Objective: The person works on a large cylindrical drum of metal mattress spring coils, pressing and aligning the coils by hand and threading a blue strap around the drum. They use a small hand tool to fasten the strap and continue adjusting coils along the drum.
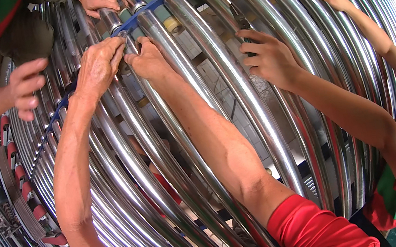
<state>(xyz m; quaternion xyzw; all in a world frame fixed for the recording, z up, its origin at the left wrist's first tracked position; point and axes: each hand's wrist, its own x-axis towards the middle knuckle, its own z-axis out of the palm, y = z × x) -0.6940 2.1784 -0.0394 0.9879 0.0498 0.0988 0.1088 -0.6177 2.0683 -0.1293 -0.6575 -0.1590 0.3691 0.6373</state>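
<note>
**Steel rollers under many hands**

Polished steel rollers (233, 81) curve across a conveyor bed. The left hand (97, 67) and right hand (148, 61) meet, fingers pinched around one roller's end (126, 44) by the blue frame rail (156, 0). Co-workers' hands (271, 59) rest nearby.

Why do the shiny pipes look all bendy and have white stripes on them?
Head view: the fisheye lens curves the straight metal rollers toward the rim; the white stripes are glare; the corners go black; the left hand and right hand look sharp.
</note>
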